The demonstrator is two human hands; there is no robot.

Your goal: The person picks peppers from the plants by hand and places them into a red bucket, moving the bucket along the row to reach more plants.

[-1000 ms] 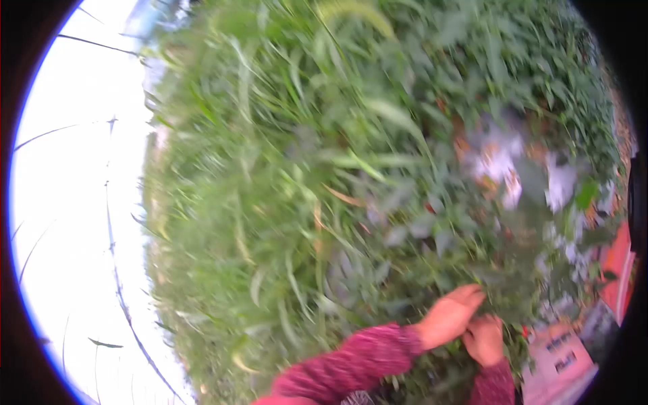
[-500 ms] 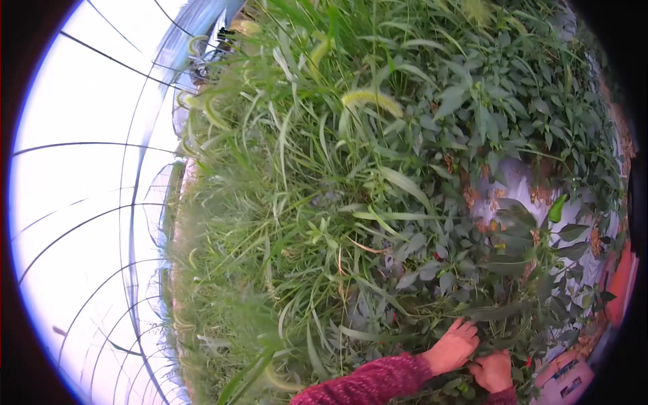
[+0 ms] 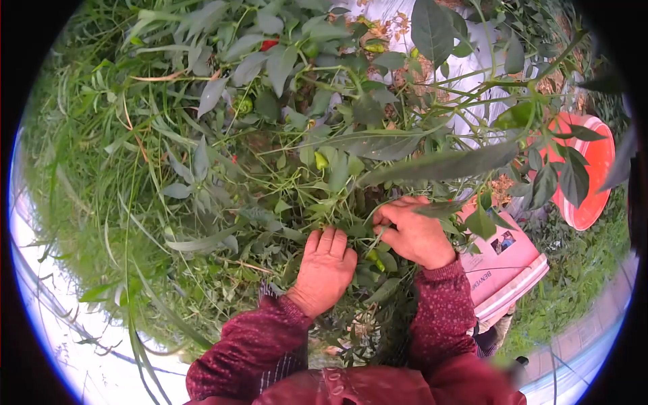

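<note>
My left hand [image 3: 324, 270] lies back-up on the pepper plant's leaves, its fingers stretched forward and its tips partly sunk in the foliage. To its right, my right hand [image 3: 417, 233] is closed, with curled fingers among thin stems; whatever lies inside them is hidden. A small green pepper [image 3: 375, 258] hangs between the two hands, just below the right thumb. Beyond the hands, a yellow-green pepper [image 3: 320, 160] shows among the leaves. Farther off are a rounded green pepper [image 3: 244, 104] and a red pepper [image 3: 268, 45].
A pink container [image 3: 499, 263] with printed lettering stands right of my right arm, and an orange-red bucket [image 3: 580, 175] lies beyond it. Tall grass [image 3: 101, 175] crowds the left. Pale plastic sheeting [image 3: 466, 88] covers soil ahead. Large leaves overhang my right hand.
The view has tipped down, bringing both hands, sleeves and the containers nearer the middle. My hands have moved from close together to farther apart.
</note>
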